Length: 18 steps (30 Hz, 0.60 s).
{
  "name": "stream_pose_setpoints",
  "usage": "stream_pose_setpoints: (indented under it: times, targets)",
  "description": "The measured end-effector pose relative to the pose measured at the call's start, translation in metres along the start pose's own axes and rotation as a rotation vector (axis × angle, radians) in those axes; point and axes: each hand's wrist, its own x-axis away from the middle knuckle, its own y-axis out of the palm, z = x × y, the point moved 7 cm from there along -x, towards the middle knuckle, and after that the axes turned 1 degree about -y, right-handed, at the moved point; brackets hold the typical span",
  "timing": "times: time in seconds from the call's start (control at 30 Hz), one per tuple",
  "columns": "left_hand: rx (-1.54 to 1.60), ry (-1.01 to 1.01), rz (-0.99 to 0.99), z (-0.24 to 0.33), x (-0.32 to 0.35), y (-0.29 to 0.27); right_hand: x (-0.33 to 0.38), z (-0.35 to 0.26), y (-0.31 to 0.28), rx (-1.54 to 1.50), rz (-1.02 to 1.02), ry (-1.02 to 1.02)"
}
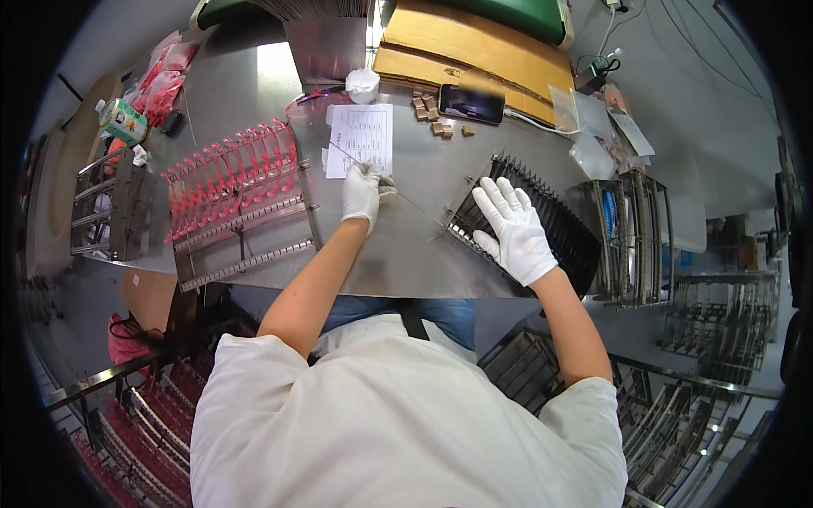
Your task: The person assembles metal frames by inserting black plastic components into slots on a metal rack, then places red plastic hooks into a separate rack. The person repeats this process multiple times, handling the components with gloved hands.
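My left hand [366,195], in a white glove, is closed around a long thin metal rod [412,204] above the near edge of a printed sheet [373,127]. The rod slants from the sheet down to the right, its far end close to a metal rack. My right hand [517,233], also gloved in white, lies flat with fingers stretched out on that rack's row of thin black pieces [563,222]. On the left stands another metal rack [246,245], carrying a row of glossy pink translucent pieces [233,178] shaped like eyeglass frames.
Small brown blocks [428,107] and a phone [472,103] lie at the back, before flat cardboard [474,46]. Metal racks [635,237] stand at the right edge; a bottle [123,121] and pink bags [161,85] are far left. More racks stand below the table.
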Motion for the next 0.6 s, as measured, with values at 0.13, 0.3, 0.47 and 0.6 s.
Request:
stream_pose_setpoints:
  times: [0.13,0.3,0.47,0.6]
  targets:
    - [0.042,-0.052,-0.006,-0.008,0.003,0.005,-0.002,-0.002,0.0,0.016,0.033,-0.005]
    - [0.066,-0.059,0.014,-0.019,0.011,0.008,-0.002,-0.002,-0.001,0.01,0.06,-0.009]
    - [0.061,-0.066,-0.079,-0.031,0.03,0.023,-0.001,0.0,0.0,0.022,0.05,0.002]
    - [-0.264,-0.066,-0.244,-0.047,0.067,0.052,-0.002,-0.001,0.001,0.023,0.051,-0.009]
